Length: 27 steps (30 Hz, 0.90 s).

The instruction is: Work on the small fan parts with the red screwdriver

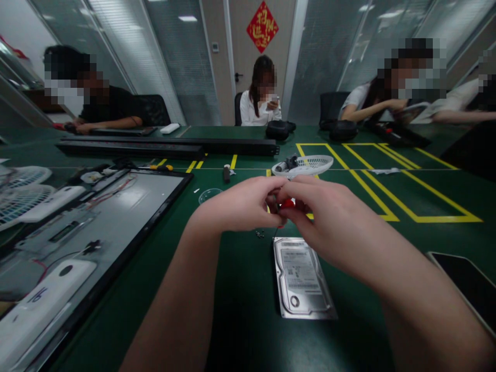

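My right hand [329, 212] is closed, thumb and fingers pinching a small red object [287, 204] that is mostly hidden. Below the fingers, a thin dark line runs down towards the far left corner of a hard drive [302, 279]; whether it belongs to the red object I cannot tell. Curled in against the right fingertips is my left hand [251, 204], its grip hidden. The silver drive lies flat, label side up, beneath my right wrist. Several tiny screws [260, 234] lie loose on the green table, just left of the drive's far end.
A flat panel with exposed parts [155, 191] fills the left side, bearing a white numbered casing [58, 289]. Beyond my hands are a white fan grille [321, 164], a clear round dish [210, 195] and long black bars [232, 146]. A phone [465, 284] lies right. Several people sit opposite.
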Each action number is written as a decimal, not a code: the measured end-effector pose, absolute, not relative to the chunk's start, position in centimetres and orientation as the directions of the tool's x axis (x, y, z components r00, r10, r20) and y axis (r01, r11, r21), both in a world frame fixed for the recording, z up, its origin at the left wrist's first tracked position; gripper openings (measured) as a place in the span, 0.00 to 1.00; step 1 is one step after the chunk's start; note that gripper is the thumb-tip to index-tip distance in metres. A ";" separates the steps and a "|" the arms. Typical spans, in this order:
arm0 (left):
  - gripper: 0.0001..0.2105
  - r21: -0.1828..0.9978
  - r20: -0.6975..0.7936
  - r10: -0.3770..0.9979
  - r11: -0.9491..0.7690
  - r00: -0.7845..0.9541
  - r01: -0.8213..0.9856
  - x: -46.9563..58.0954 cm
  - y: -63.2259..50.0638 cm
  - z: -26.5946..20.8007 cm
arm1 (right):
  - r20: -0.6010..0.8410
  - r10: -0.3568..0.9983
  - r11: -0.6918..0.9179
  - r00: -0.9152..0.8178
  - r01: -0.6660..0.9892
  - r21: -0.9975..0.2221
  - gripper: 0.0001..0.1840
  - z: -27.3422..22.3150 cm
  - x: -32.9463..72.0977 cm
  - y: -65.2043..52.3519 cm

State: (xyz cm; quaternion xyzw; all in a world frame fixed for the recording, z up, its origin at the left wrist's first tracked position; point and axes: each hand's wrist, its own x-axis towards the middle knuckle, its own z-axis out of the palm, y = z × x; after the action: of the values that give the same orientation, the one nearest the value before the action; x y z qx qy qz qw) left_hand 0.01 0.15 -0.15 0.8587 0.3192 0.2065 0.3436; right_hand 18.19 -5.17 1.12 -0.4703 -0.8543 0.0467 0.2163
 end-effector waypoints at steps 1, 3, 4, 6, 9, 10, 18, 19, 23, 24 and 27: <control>0.17 0.724 0.137 0.690 -0.560 0.711 0.403 0.0 0.2 -0.2 | 0.334 0.812 0.572 -0.479 0.768 -0.289 0.11 1.1 18.2 -5.2; 0.17 0.731 0.130 0.695 -0.549 0.707 0.406 0.0 0.2 -0.3 | 0.348 0.802 0.586 -0.486 0.755 -0.296 0.12 1.1 18.2 -5.3; 0.17 0.735 0.121 0.703 -0.538 0.701 0.412 0.0 0.2 -0.4 | 0.350 0.807 0.577 -0.476 0.762 -0.295 0.11 1.1 18.2 -5.3; 0.18 0.743 0.108 0.716 -0.518 0.689 0.423 0.1 0.3 -0.4 | 0.345 0.828 0.542 -0.443 0.791 -0.285 0.09 1.2 18.2 -5.4; 0.17 0.739 0.113 0.714 -0.526 0.691 0.422 0.1 0.2 -0.3 | 0.327 0.851 0.502 -0.410 0.820 -0.277 0.06 1.3 18.2 -5.4; 0.16 0.735 0.113 0.708 -0.531 0.697 0.421 0.1 0.2 -0.2 | 0.324 0.853 0.499 -0.409 0.820 -0.279 0.06 1.4 18.2 -5.3; 0.14 0.700 0.100 0.706 -0.551 0.701 0.454 0.0 0.4 -0.4 | 0.338 0.833 0.536 -0.439 0.791 -0.295 0.07 1.3 18.1 -5.4; 0.14 0.698 0.106 0.710 -0.552 0.697 0.457 0.1 0.4 -0.4 | 0.335 0.838 0.526 -0.430 0.800 -0.289 0.05 1.3 18.1 -5.4; 0.15 0.717 0.092 0.706 -0.536 0.702 0.445 0.1 0.3 -0.3 | 0.313 0.856 0.496 -0.412 0.824 -0.272 0.04 1.4 18.2 -5.3; 0.15 0.716 0.088 0.703 -0.537 0.706 0.446 0.1 0.3 -0.3 | 0.310 0.853 0.503 -0.420 0.819 -0.275 0.06 1.5 18.2 -5.3; 0.12 0.702 0.074 0.699 -0.543 0.711 0.461 0.0 0.3 -0.3 | 0.313 0.836 0.536 -0.451 0.794 -0.287 0.13 1.4 18.3 -5.4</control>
State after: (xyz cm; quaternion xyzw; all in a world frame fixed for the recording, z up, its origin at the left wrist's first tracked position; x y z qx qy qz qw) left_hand 0.02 0.27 -0.27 0.8605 0.3370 0.1759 0.3391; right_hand 18.31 -5.39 1.45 -0.4792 -0.8503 0.0491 0.2120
